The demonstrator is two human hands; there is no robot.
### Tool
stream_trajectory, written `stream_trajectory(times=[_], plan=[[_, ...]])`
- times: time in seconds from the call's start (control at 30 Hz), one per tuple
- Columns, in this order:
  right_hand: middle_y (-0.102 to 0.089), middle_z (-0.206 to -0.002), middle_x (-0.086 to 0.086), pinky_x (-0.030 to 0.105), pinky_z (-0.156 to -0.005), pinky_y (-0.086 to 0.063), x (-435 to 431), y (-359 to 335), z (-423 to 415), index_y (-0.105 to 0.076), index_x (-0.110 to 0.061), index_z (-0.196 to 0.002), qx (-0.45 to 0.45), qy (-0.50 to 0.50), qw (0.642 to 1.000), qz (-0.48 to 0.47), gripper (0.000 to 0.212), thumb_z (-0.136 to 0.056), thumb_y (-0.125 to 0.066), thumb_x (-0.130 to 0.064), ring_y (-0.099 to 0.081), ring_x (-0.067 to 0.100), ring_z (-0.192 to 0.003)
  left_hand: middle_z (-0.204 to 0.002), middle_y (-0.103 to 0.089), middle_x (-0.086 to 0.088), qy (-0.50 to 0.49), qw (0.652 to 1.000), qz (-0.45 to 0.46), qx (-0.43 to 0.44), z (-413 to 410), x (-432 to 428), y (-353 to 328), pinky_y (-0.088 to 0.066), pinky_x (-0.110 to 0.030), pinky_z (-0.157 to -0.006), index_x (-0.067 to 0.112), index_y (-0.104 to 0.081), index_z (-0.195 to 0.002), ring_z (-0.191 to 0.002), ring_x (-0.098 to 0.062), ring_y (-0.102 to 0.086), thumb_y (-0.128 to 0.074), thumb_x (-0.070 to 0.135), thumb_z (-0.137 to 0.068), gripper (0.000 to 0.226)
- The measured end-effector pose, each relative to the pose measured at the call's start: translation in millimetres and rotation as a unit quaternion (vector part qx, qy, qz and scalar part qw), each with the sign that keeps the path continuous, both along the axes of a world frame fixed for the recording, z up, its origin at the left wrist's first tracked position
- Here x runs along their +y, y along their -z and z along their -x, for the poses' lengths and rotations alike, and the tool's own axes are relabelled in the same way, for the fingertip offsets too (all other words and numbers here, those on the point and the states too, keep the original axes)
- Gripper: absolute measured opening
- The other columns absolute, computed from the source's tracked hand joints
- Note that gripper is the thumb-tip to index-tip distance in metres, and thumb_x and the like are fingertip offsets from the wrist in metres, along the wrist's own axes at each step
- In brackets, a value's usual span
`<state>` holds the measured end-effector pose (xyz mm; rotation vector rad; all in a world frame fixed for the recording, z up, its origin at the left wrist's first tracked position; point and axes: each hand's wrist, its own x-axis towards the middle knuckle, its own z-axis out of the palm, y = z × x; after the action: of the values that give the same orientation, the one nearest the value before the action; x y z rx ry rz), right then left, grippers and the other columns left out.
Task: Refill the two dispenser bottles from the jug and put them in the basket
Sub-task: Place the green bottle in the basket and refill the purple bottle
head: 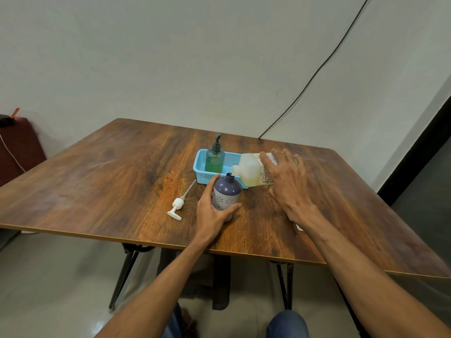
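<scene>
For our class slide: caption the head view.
Right hand tips jug toward purple bottle held by left hand; green bottle in basket.

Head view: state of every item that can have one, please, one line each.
green bottle: upright in the basket, pump fitted.
basket: on the table, holds only the green bottle.
purple bottle: upright, neck open, left hand grips it.
pump: off, lying on the table.
jug: tipped, mouth over the purple bottle's neck, right hand holds it.

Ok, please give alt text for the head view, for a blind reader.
The right hand tips a jug over the open purple bottle, which the left hand holds upright on a table. Behind, a green bottle stands in a blue basket; a white pump lies on the table.
</scene>
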<state>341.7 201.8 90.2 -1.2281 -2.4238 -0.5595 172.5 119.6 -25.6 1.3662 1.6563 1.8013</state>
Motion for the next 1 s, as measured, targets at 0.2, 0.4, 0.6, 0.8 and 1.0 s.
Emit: stream_trajectory(times=[0.2,0.4,0.6,0.8,1.0], plan=[[-0.059,-0.136,0.026,0.064,-0.102,-0.042,0.8,0.0,-1.0,-0.056,-0.012,-0.141,0.002,-0.005,1.000,-0.006,0.096,-0.053,-0.094,-0.006,-0.053,0.051,-0.127,-0.141,-0.050,0.010,-0.001,1.000,0.000,-0.001,0.2,-0.2,0.1,-0.048,-0.041,-0.105,0.029,-0.035,-0.146,-0.127,-0.004,-0.050,-0.087,0.046,-0.065,0.098],[-0.057,-0.138,0.025,0.063,-0.105,-0.041,0.9,-0.3,0.0,-0.054,-0.013,-0.143,-0.006,0.001,1.000,-0.008,0.096,-0.056,-0.094,-0.007,-0.051,0.051,-0.129,-0.141,-0.050,0.010,-0.002,1.000,0.001,-0.002,0.9,0.1,1.4,-0.048,-0.044,-0.105,0.030,-0.035,-0.146,-0.127,-0.005,-0.051,-0.086,0.048,-0.064,0.099],[-0.059,-0.135,0.024,0.061,-0.100,-0.044,1.3,-1.1,1.2,-0.056,-0.014,-0.139,-0.015,0.004,1.000,-0.020,0.092,-0.055,-0.092,-0.006,-0.054,0.049,-0.125,-0.141,-0.050,0.009,-0.004,1.000,-0.001,-0.001,0.3,-0.4,0.6,-0.049,-0.039,-0.104,0.026,-0.035,-0.147,-0.126,-0.004,-0.051,-0.087,0.039,-0.066,0.097],[-0.059,-0.135,0.024,0.061,-0.101,-0.044,1.7,-0.5,1.2,-0.055,-0.014,-0.140,-0.018,0.005,1.000,-0.017,0.094,-0.054,-0.092,-0.007,-0.054,0.049,-0.125,-0.142,-0.050,0.007,-0.005,1.000,0.000,-0.001,-0.6,-1.0,-0.4,-0.049,-0.036,-0.104,0.024,-0.035,-0.147,-0.126,-0.004,-0.051,-0.087,0.038,-0.067,0.097],[-0.060,-0.133,0.022,0.060,-0.099,-0.045,3.2,-0.3,0.9,-0.057,-0.015,-0.138,-0.018,0.004,1.000,-0.016,0.095,-0.051,-0.092,-0.008,-0.056,0.048,-0.123,-0.143,-0.049,0.009,-0.010,1.000,0.009,0.001,0.5,0.7,3.1,-0.048,-0.041,-0.105,0.027,-0.034,-0.147,-0.127,-0.004,-0.050,-0.087,0.043,-0.067,0.097]])
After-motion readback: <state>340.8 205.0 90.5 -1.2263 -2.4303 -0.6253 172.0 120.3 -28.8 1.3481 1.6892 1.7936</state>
